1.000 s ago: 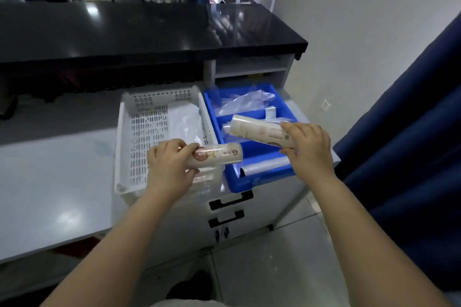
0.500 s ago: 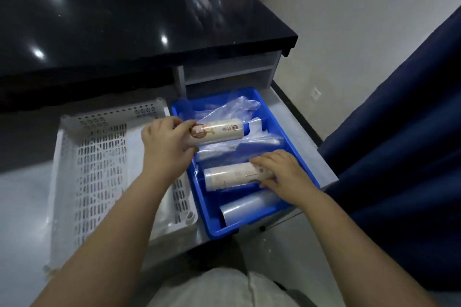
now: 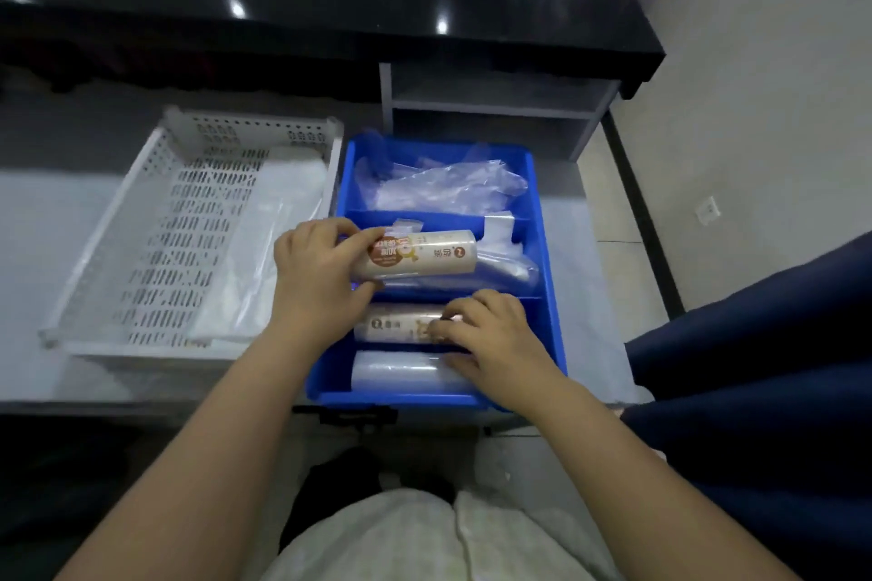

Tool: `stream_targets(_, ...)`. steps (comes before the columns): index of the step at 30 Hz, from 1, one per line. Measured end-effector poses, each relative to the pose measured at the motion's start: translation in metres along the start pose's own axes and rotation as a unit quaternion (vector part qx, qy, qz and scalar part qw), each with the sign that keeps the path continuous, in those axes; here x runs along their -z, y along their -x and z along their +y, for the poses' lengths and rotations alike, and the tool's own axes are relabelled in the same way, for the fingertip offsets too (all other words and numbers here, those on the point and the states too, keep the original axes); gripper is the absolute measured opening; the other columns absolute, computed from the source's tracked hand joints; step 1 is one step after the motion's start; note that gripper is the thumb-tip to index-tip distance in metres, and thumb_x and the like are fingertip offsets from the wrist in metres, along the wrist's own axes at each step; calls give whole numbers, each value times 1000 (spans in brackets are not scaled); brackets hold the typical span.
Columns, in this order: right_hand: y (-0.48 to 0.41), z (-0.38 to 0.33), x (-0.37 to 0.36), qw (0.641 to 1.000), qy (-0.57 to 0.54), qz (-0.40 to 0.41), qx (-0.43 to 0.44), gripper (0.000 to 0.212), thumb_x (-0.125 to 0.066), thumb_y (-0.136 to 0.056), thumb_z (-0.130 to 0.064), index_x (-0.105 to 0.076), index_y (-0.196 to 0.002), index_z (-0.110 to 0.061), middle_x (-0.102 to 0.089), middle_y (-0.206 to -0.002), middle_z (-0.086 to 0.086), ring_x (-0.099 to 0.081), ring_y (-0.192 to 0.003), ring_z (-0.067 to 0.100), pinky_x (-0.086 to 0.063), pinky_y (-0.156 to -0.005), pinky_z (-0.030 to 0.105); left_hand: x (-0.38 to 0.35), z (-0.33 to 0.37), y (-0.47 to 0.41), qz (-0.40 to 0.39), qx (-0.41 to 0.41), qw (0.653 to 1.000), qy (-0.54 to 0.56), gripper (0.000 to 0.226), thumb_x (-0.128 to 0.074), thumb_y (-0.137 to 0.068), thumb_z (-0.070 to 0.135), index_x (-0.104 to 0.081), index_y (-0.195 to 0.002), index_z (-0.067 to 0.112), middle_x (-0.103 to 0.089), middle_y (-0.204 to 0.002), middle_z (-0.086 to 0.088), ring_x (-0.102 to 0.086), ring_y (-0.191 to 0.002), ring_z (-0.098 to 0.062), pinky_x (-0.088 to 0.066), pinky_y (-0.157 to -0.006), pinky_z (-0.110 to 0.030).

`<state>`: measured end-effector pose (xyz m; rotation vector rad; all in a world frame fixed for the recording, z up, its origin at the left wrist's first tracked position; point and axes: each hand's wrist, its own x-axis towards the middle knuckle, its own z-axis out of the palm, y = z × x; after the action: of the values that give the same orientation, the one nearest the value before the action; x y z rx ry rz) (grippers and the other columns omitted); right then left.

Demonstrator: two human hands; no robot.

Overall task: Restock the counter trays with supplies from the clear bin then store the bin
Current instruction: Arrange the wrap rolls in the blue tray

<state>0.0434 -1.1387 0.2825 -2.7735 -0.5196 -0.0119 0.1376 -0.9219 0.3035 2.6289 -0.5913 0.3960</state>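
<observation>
In the blue tray [image 3: 549, 278] — both rolls (lower now).

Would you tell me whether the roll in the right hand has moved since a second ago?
Yes: the right hand lowered its roll into the blue tray's near compartment.

Counted on the counter
Two trays, blue [image 3: 547, 250] at 3 o'clock of white [image 3: 113, 222]; two labelled rolls [image 3: 420, 257] [image 3: 401, 328]; one clear roll [image 3: 401, 370].

Left hand [image 3: 317, 269] gripping labelled roll [image 3: 421, 259] over blue tray [image 3: 549, 278], right hand [image 3: 490, 335] on second roll [image 3: 401, 328]
</observation>
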Motion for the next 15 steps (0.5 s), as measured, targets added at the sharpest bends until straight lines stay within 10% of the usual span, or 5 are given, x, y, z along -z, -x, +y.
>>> stream_targets(10,-41,-40,3,976,27,-157,149,47,-66,-84,-27,-54,-129,-20,-55,-125,4,-47,-107,25,-42,-89,40,25,-2,26,21,71,996,-52,56,-84,-61,23,-69,-115,21,-61,-106,-7,-53,-99,-33,-31,-84,-42)
stream_targets(15,-53,-60,5,964,125,-228,59,45,-63,-87,-32,-51,-126,-12,-50,-126,9,-47,-111,28,-44,-92,44,38,-13,25,32,67,996,-58,54,-83,-62,21,-68,-115,20,-62,-105,-8,-52,-99,-34,-33,-84,-45)
